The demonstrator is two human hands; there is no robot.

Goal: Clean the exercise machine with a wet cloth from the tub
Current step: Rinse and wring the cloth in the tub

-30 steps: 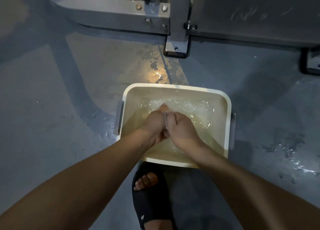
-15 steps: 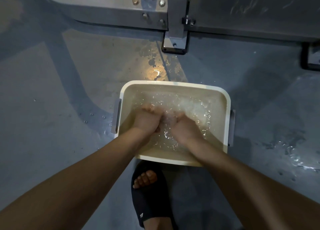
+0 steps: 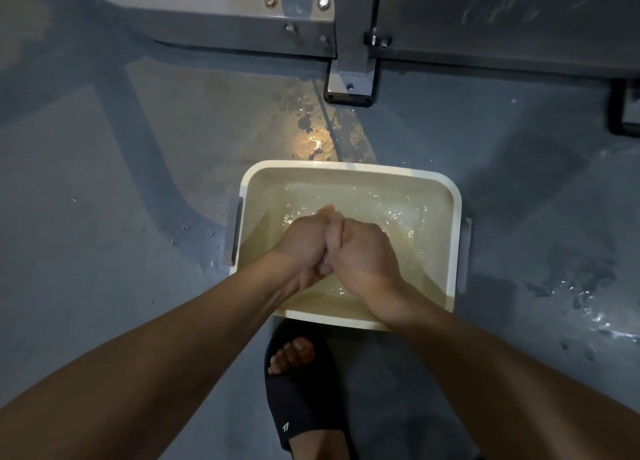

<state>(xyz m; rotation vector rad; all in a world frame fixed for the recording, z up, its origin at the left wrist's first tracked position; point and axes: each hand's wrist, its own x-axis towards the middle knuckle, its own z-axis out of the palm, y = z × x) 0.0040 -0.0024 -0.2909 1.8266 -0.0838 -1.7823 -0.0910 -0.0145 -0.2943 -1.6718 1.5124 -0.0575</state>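
A cream plastic tub (image 3: pixel 349 167) with grey side handles sits on the floor, holding rippling water (image 3: pixel 401 210). My left hand (image 3: pixel 304 241) and my right hand (image 3: pixel 363 248) are pressed tightly together above the water, fingers curled around the wet cloth. Only a pale sliver of cloth (image 3: pixel 325 268) shows between the palms. The grey steel frame of the exercise machine (image 3: pixel 225 12) runs across the top of the view, beyond the tub.
The machine's black-edged foot plate (image 3: pixel 351 85) stands just beyond the tub, with a wet patch of floor (image 3: pixel 311 127) between them. More water glints on the grey floor at the right (image 3: pixel 588 300). A foot in a black slipper (image 3: pixel 304 400) is planted against the tub's near side.
Half a second ago both hands were apart and dipped in the splashing water. They have since lifted and clamped together around the cloth, as one second ago.
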